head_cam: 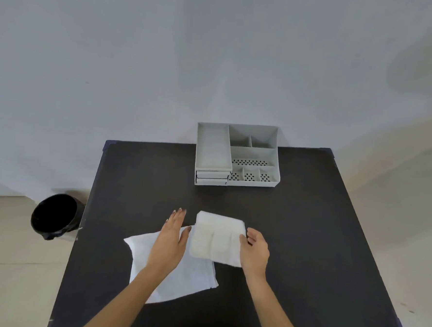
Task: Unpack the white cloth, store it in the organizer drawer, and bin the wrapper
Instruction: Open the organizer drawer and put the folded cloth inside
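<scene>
A folded white cloth [216, 236] lies on the black table [307, 232], in front of me. My right hand [255, 251] grips the cloth's right edge, thumb on top. My left hand [172, 239] is flat with fingers spread, just left of the cloth and above the flat white wrapper [177, 274], which lies on the table partly under the cloth. The grey organizer [238, 156] stands at the table's far edge, its small drawers [212, 177] at the lower left closed.
A black bin [55, 215] with a dark liner stands on the floor left of the table. A pale wall rises behind the organizer. The table's near corners show blue edging.
</scene>
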